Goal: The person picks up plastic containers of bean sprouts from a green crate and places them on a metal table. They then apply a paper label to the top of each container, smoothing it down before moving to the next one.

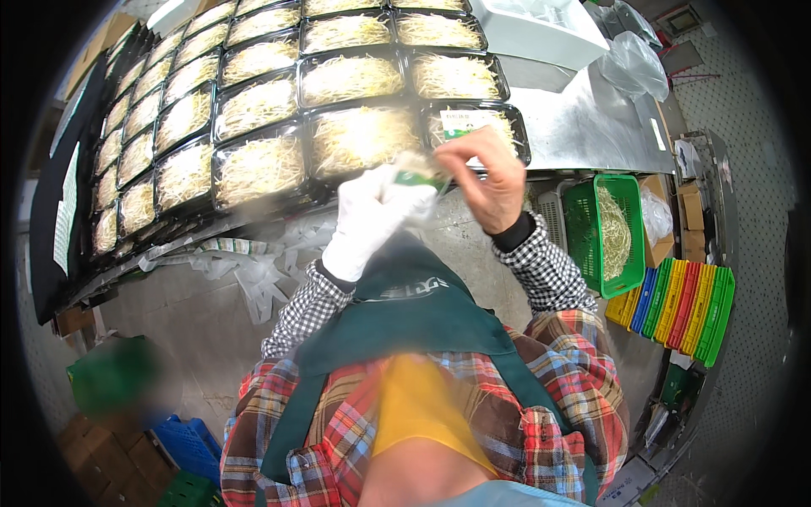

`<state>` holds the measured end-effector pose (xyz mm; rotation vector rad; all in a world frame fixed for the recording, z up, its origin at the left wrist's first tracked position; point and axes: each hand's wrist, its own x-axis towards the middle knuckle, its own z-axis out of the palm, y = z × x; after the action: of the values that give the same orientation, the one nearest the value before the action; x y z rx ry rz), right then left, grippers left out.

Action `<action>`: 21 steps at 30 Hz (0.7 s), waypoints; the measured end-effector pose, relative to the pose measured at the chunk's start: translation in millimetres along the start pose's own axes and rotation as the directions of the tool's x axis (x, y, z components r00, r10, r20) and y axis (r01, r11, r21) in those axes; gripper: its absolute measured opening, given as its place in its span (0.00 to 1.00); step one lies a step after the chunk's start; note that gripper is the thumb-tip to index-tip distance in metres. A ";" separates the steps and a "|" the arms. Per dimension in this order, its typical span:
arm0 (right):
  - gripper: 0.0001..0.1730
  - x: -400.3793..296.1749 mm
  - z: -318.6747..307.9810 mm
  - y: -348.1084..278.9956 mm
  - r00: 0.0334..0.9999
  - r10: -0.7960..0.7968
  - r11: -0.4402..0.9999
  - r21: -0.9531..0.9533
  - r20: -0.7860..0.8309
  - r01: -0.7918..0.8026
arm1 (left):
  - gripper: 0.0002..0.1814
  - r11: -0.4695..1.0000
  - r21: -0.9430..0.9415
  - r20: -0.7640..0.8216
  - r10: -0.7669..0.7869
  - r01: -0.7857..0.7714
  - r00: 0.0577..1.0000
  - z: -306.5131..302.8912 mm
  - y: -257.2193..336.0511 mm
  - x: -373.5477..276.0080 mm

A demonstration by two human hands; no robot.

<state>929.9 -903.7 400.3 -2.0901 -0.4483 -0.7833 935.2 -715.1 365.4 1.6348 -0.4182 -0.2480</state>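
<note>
Black plastic trays of bean sprouts (364, 136) under clear film stand in rows on the metal table before me. In a white glove, my left hand (374, 212) is closed on a label strip (418, 177) with a green print, blurred in places. My bare right hand (488, 180) has its thumb and forefinger together at the strip's right edge; whether they pinch it I cannot tell. Just beyond that hand, the nearest right-hand sprout tray (517, 130) bears a white and green label (462, 120).
A white foam box (545, 47) and plastic bags (633, 63) lie at the back right. Below the table's right side is a green crate (633, 234) of sprouts, beside a row of coloured crates (681, 307). Backing strips (260, 279) hang under the front edge.
</note>
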 end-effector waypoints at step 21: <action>0.40 77.3 24.9 214.7 0.828 0.009 0.831 -0.464 0.561 0.305 | 0.11 0.908 -0.168 -0.027 -0.394 0.384 0.919 -34.6 -27.5 38.1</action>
<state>1116.6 -1006.2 314.8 -2.8578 -0.7862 -0.4026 987.0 -697.4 345.2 1.5523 -0.0176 -0.5177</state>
